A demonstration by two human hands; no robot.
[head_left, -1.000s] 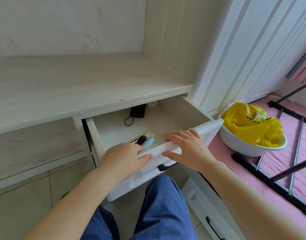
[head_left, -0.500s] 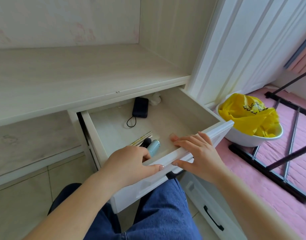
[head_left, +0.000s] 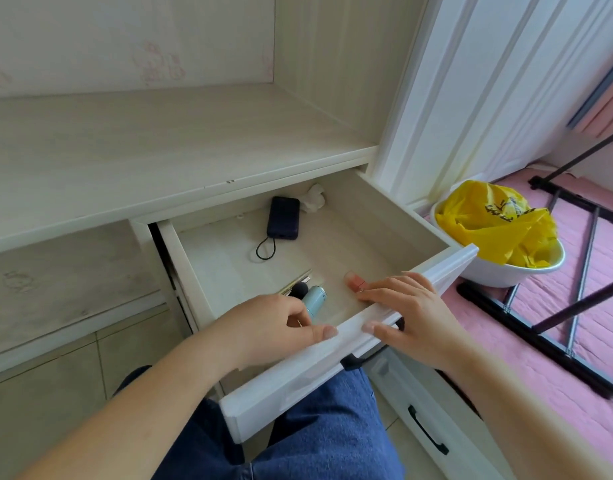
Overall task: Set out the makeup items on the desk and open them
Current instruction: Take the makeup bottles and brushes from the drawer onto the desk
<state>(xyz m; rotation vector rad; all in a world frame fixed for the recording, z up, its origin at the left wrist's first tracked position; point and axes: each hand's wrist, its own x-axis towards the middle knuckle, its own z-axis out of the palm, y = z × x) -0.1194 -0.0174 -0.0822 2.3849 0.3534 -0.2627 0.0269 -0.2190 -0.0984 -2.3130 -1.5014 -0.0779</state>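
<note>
The white drawer (head_left: 447,268) under the pale wooden desk top (head_left: 159,150) stands pulled out. My left hand (head_left: 274,327) grips the top edge of its front panel, fingers inside and thumb outside. My right hand (head_left: 405,313) holds the same edge just to the right, fingers hooked over it and thumb on the outer face. Inside, near my left fingers, lie a light blue tube (head_left: 313,299), a black round-tipped item (head_left: 299,290) and thin metallic sticks (head_left: 295,281). A small pink item (head_left: 354,281) lies by my right fingertips.
A dark power bank (head_left: 283,218) with a loop cord and a crumpled tissue (head_left: 314,199) sit at the drawer's back. To the right are a white basin (head_left: 506,275) holding a yellow bag, a black rack (head_left: 575,306) on pink bedding, and a lower drawer handle (head_left: 427,430).
The drawer has slid further out toward me with both hands on its front. The pink item has come into sight inside it.
</note>
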